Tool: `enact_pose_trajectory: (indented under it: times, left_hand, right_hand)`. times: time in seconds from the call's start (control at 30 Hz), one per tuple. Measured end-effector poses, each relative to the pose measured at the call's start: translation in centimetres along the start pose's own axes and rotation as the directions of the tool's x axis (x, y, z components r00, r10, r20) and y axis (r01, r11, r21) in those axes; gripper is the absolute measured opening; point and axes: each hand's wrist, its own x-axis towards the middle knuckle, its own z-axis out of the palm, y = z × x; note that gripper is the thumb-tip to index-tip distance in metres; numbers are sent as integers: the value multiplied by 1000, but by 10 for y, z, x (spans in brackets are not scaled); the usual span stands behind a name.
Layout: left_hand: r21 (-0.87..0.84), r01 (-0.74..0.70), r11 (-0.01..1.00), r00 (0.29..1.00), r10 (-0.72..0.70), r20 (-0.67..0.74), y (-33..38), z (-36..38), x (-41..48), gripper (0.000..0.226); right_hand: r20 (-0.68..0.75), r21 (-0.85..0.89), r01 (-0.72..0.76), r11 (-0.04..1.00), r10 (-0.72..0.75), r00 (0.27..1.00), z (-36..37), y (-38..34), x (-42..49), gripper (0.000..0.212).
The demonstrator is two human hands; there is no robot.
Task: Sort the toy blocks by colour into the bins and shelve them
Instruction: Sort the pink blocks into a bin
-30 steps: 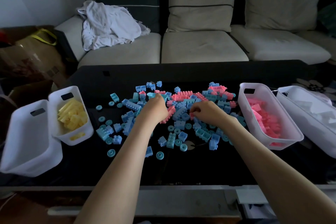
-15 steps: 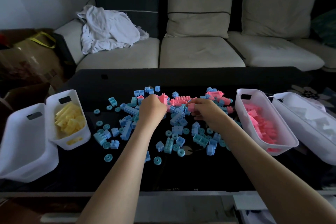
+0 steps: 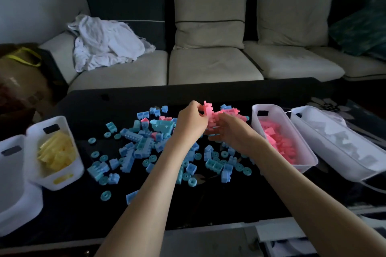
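Blue blocks [image 3: 144, 148] and a few pink ones lie scattered over the black table [image 3: 208, 204]. Above the pile's far side, my left hand [image 3: 191, 122] and my right hand [image 3: 226, 131] meet around a bunch of pink blocks [image 3: 210, 115], each gripping some. A white bin [image 3: 309, 162] just right of my right hand holds pink blocks. At the left, another bin [image 3: 31, 165] holds yellow blocks. A white bin [image 3: 12, 204] stands at the far left, its inside not showing.
A white bin with white blocks [image 3: 338, 146] sits at the far right. Behind the table stands a beige sofa [image 3: 208, 62] with a white cloth [image 3: 106, 41] and cushions. A brown bag [image 3: 18, 73] stands at the left.
Both hands rose from the pile and came together, lifting pink blocks. The view tilted up a little.
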Motion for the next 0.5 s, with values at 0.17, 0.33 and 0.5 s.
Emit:
enact_pose_trajectory:
  times: [0.17, 0.33, 0.5]
  left_hand:
    - [28, -29, 999, 994, 26, 106, 27, 31, -3, 19]
    - [-327, 200, 923, 924, -67, 377, 55, 64, -3, 25]
    - [-397, 245, 885, 858, -7, 514, 81, 100, -2, 66]
  right_hand:
    - [-256, -315, 19, 949, -104, 961, -24, -8, -15, 26]
    - [-313, -702, 56, 710, -379, 871, -63, -21, -39, 26]
    - [-334, -876, -77, 476, -484, 808, -110, -29, -55, 14]
